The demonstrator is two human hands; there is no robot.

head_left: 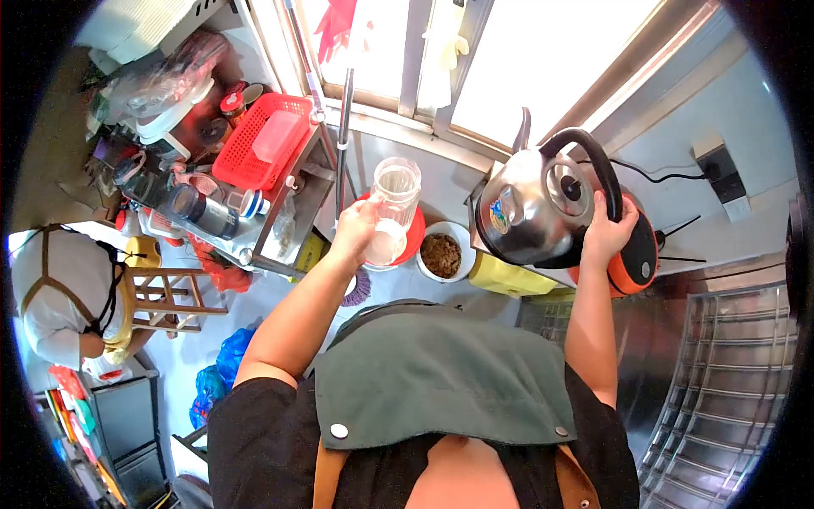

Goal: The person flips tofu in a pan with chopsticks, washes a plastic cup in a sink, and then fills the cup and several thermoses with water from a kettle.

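My left hand is closed on the side of a tall clear jug. Whether the jug has a handle is hidden by my fingers. Over to the right, my right hand has its fingers round the lower end of the black handle of a steel kettle. The kettle carries a small coloured sticker, and its spout points toward the window. Behind and below the jug is a red basin. An orange and black round appliance sits just beyond my right hand.
A white bucket with brown contents stands on the floor beside a yellow container. At left, a metal shelf holds a red basket and bottles. A person is near a wooden stool. A wire rack stands at right.
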